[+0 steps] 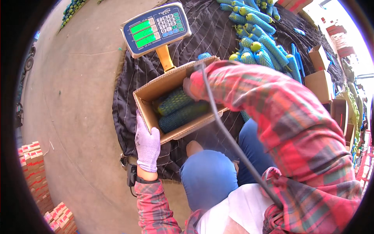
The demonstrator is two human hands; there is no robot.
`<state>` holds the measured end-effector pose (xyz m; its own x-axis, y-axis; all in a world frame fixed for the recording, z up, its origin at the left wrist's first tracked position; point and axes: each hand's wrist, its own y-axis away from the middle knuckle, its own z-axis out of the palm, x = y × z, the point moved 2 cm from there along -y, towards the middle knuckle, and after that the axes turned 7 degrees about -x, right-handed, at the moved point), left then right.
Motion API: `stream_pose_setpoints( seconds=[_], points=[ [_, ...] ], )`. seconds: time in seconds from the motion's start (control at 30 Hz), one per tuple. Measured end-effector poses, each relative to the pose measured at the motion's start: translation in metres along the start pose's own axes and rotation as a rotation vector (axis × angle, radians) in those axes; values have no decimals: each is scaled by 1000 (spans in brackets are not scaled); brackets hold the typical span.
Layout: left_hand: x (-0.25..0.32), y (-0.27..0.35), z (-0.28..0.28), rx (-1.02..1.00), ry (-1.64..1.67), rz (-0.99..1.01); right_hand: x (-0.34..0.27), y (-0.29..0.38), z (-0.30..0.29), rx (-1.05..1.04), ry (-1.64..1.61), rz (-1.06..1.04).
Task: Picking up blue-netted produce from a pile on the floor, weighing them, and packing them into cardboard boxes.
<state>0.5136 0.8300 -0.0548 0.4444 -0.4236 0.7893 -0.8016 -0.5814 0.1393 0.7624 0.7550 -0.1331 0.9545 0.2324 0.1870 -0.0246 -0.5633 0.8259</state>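
An open cardboard box stands tilted in front of me, beside the yellow post of a digital scale with a lit green display. Inside lie several long green gourds in blue foam net sleeves. My left hand, in a pale purple knit glove, grips the box's near left wall, thumb on the inside. My right hand reaches into the right part of the box, close to the sleeved gourds; its fingers are mostly hidden by the plaid sleeve and the shade.
A heap of net-sleeved green gourds lies on dark quilted cloth at the upper right. Open cardboard boxes stand at the right. Stacked cartons are at the lower left. A dark strap crosses the view. My knees are just below the box.
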Motion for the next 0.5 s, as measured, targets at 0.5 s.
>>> stream_pose_setpoints(
  seconds=[0.5],
  points=[
    [-3, 8, -13, 15, 352, -79, 45, 195, -39, 636, -1226, -279]
  ],
)
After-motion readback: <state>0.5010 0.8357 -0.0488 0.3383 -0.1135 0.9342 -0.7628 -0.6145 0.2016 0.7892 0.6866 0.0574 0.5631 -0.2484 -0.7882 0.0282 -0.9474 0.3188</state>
